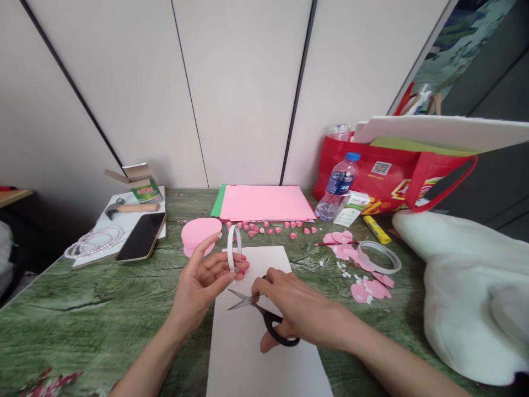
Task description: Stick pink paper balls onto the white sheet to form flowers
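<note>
My left hand [202,278] holds a small roll of white tape [233,247] upright between its fingertips, above a white sheet [256,342] lying on the green table [82,320]. My right hand [289,303] grips black-handled scissors [264,314], their blades open and pointing left toward the tape. Both hands hover over the near middle of the sheet.
Pink paper discs [200,231], small pink rolled pieces [268,227], a pink paper stack [264,202], a larger tape ring [379,256], pink cut-outs [372,289], a glue stick [377,229], a water bottle [336,187], a red bag [397,176]; phone [141,236], hammer [130,208], beads [93,241] at left; a white plush [467,286] at right.
</note>
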Motion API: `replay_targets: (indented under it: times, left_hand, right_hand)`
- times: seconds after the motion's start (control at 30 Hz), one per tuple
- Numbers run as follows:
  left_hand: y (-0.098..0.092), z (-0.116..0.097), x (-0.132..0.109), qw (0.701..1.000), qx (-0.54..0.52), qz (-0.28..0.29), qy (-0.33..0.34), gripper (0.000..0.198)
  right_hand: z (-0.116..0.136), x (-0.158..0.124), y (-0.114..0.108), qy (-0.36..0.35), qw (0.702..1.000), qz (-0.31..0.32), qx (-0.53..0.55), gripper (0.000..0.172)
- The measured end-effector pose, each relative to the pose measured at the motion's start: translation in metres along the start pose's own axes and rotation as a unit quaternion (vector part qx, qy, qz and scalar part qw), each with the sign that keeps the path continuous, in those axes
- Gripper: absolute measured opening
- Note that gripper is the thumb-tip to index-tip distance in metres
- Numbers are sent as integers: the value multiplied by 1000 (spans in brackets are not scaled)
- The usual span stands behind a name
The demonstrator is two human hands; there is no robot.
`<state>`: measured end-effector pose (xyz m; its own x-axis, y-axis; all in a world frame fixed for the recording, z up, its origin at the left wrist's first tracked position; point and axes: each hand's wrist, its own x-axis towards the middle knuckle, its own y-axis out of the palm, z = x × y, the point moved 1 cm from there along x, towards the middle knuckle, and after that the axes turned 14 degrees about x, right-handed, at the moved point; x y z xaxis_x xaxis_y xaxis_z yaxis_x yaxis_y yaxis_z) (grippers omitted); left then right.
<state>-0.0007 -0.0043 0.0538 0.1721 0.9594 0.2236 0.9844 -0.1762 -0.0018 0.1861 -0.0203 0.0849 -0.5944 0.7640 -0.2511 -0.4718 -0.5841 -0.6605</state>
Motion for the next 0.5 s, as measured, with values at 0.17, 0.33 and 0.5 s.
replay_targets:
  times: [0.17,0.33,0.5]
  left_hand:
    - [2,-6,-4,1000,6,0,22,75]
    - [6,-10,-7,999,-3,24,24,78]
    - [6,-8,-8,999,-14,39,28,78]
  right_hand:
    - [-21,3,-22,-10,987,110,112,54]
    - [-27,11,-28,14,952,200,230,57]
    - [-28,14,-19,14,930,217,297,61]
